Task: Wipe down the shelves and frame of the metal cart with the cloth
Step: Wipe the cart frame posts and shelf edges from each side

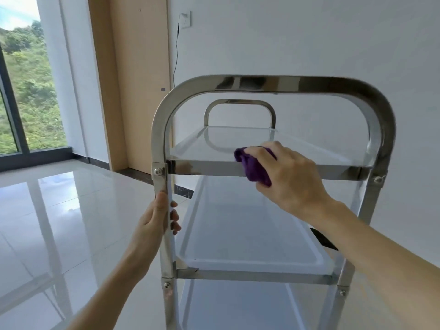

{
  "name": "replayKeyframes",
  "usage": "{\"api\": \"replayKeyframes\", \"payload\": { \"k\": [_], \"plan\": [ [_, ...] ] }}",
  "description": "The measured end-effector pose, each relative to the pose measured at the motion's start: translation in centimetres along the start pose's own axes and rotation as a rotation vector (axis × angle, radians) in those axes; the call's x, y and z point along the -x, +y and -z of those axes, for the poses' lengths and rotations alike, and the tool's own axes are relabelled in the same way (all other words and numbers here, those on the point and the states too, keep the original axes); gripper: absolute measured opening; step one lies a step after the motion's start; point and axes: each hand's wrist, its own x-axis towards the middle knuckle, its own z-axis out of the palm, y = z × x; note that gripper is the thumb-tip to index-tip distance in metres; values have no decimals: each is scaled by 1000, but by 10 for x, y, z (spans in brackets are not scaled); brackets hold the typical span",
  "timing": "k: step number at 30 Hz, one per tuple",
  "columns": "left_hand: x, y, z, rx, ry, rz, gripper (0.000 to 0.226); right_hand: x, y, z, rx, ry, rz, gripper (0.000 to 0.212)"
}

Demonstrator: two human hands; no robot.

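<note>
A shiny metal cart [269, 83] with an arched handle frame and three shelves stands in front of me. My right hand [288, 177] grips a bunched purple cloth [253, 166] and holds it against the near rim of the top shelf [204, 169], right of its middle. My left hand [154, 219] is wrapped around the cart's left upright post [164, 182], just below the top shelf's bolt. The middle shelf [242, 241] and the bottom shelf [226, 306] lie below, bare.
A white wall stands close behind the cart, with a socket [185, 20] and a thin black cable hanging from it. A wooden door panel [133, 91] is at the left, beside a tall window [23, 91]. Glossy white floor tiles [59, 222] spread to the left.
</note>
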Motion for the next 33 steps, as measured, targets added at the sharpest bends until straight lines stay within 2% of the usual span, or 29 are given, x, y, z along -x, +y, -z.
{"api": "replayKeyframes", "payload": {
  "k": [4,7,12,15,18,24,28,30,33],
  "plan": [
    [3,1,-10,7,7,10,59,29,49,13,53,-3,-124,63],
    [7,4,-23,35,91,-26,58,22,35,9,32,-1,-163,63],
    [11,9,-31,22,150,-51,52,-12,-29,-9,-9,0,-42,62],
    [8,6,-24,5,139,-37,54,-19,-36,-12,-31,-38,20,61],
    [7,4,-19,4,131,-26,57,-4,-8,-3,-42,-51,31,62],
    [8,8,-25,-80,143,-48,57,37,66,23,5,-85,-115,65],
    [12,21,-27,-233,210,-156,40,38,76,37,-244,-161,-207,66],
    [8,38,-27,-273,256,-243,34,31,71,47,-360,-67,-217,65],
    [-6,75,-33,-392,356,-429,49,8,57,67,-298,154,-135,62]
  ]
}}
